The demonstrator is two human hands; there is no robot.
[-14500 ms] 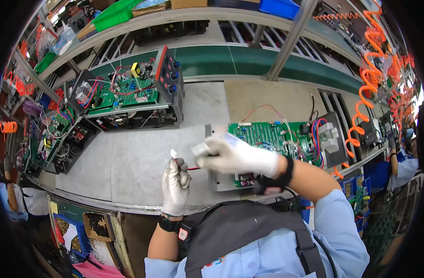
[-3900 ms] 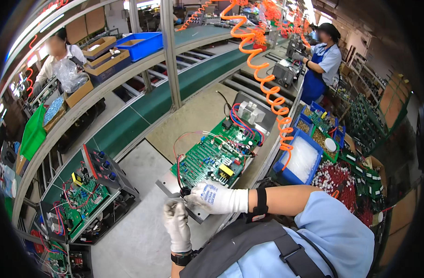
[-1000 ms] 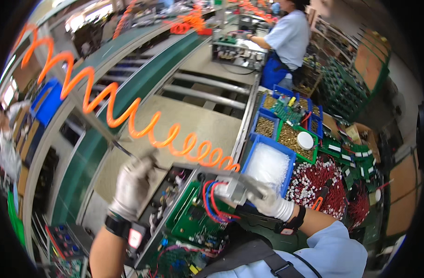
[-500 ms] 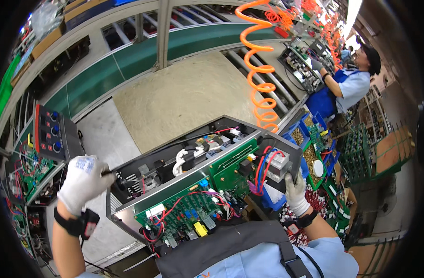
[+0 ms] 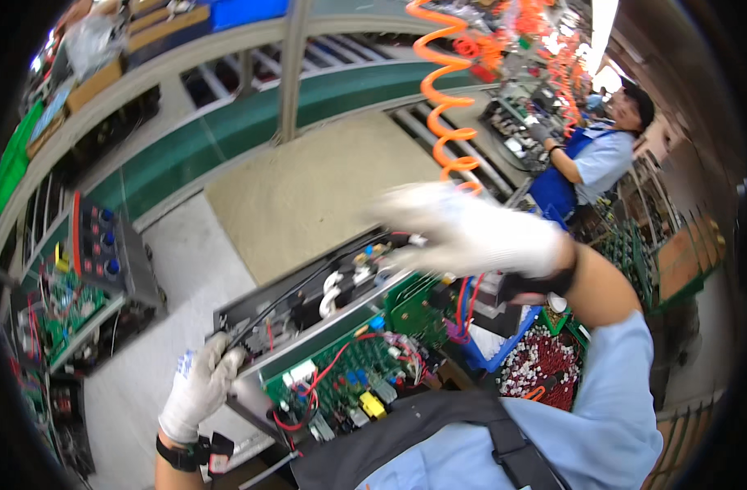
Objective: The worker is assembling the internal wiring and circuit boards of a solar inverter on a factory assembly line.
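The left hand (image 5: 198,388) touches the left end of the metal case (image 5: 324,332), at the front of the worktop (image 5: 145,408); whether this grip is clamped, I cannot tell. Above the case's right part, the blurred right hand (image 5: 484,235) has its grip apart.

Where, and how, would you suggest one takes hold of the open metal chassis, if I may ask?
Probably by the lower left end of the metal chassis, coming from the left, where the left hand is: that end shows plain metal, while a green circuit board fills the near side.
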